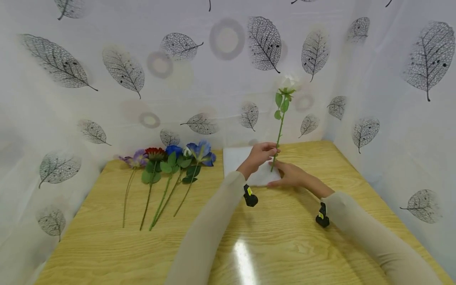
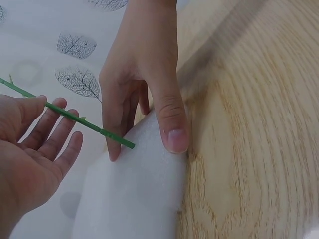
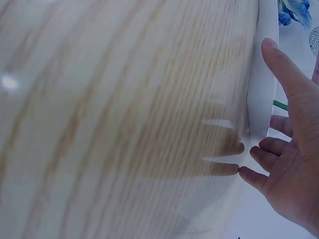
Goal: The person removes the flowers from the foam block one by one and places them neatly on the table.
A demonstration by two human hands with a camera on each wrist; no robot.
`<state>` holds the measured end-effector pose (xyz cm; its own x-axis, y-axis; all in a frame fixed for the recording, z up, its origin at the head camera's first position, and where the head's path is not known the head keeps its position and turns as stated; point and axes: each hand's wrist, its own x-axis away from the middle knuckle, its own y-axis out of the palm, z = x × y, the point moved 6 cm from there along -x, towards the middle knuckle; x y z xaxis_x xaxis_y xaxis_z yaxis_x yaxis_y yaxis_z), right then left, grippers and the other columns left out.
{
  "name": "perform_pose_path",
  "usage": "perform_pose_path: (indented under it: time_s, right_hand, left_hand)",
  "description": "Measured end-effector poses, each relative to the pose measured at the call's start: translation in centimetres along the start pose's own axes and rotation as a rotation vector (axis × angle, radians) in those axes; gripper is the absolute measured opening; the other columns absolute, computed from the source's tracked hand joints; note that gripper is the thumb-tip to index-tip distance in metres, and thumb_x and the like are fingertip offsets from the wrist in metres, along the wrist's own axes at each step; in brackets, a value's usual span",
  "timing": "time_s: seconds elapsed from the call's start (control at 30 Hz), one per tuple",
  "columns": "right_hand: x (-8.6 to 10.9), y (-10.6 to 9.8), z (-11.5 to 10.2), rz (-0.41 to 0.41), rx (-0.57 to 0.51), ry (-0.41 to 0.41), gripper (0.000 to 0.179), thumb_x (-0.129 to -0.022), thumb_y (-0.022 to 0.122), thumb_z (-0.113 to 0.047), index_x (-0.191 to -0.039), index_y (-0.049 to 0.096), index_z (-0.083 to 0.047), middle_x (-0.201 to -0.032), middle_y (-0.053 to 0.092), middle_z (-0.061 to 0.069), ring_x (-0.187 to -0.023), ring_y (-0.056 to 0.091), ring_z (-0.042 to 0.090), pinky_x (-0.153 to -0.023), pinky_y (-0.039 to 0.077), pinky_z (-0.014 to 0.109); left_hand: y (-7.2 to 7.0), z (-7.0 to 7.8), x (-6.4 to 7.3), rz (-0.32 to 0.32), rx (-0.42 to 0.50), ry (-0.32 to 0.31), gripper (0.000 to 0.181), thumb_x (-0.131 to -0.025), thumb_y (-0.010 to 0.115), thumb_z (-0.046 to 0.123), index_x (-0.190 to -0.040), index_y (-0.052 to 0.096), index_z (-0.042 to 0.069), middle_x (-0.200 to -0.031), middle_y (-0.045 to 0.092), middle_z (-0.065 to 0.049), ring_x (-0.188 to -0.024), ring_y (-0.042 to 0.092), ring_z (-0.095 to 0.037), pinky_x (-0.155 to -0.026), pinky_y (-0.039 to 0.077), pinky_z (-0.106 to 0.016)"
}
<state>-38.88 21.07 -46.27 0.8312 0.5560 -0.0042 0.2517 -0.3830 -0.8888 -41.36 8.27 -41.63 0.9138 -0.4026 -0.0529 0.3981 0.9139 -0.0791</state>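
Observation:
In the head view my left hand (image 1: 261, 156) pinches the lower stem of an artificial white rose (image 1: 281, 122), which stands nearly upright with its bloom at the top. The cut stem end (image 2: 124, 143) lies over a white foam slab (image 1: 263, 176); whether it touches or enters the foam I cannot tell. My right hand (image 1: 293, 175) grips the slab's right corner. Its thumb (image 2: 173, 122) presses along the front edge in the left wrist view, with the other fingers around the right side. The right wrist view shows that hand (image 3: 294, 144) at the slab's edge, fingers near the table.
On the wooden table (image 1: 107, 253) at left lie several artificial flowers: a purple one (image 1: 137, 159), a red one (image 1: 155, 153), blue ones (image 1: 203, 152) and a white bud (image 1: 187, 152). A leaf-printed curtain (image 1: 228, 91) surrounds the back and sides.

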Motion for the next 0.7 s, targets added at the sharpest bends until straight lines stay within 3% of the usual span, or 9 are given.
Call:
perform_pose_path:
  time_s: [0.27,0.7]
  right_hand:
    - [-0.14,0.1,0.3,-0.001,0.013,0.005,0.097,-0.084,0.078,-0.058,-0.156,0.04,-0.006,-0.152,0.051,0.021,-0.127,0.058,0.034,-0.105,0.05,0.054]
    - [-0.13,0.1,0.3,-0.015,0.005,0.031,0.104,-0.083,0.079,-0.059,-0.16,0.031,-0.008,-0.16,0.04,0.02,-0.139,0.05,0.039,-0.112,0.046,0.056]
  left_hand:
    - [-0.32,-0.39,0.12,-0.041,-0.001,0.008,0.033,-0.105,0.057,0.008,-0.136,0.062,0.0,-0.131,0.068,-0.022,-0.123,0.065,-0.031,-0.106,0.054,-0.047]
    - [-0.74,-0.55,0.54,-0.059,0.022,0.011,0.032,-0.102,0.061,0.006,-0.131,0.065,-0.006,-0.131,0.067,-0.023,-0.122,0.066,-0.032,-0.108,0.052,-0.049]
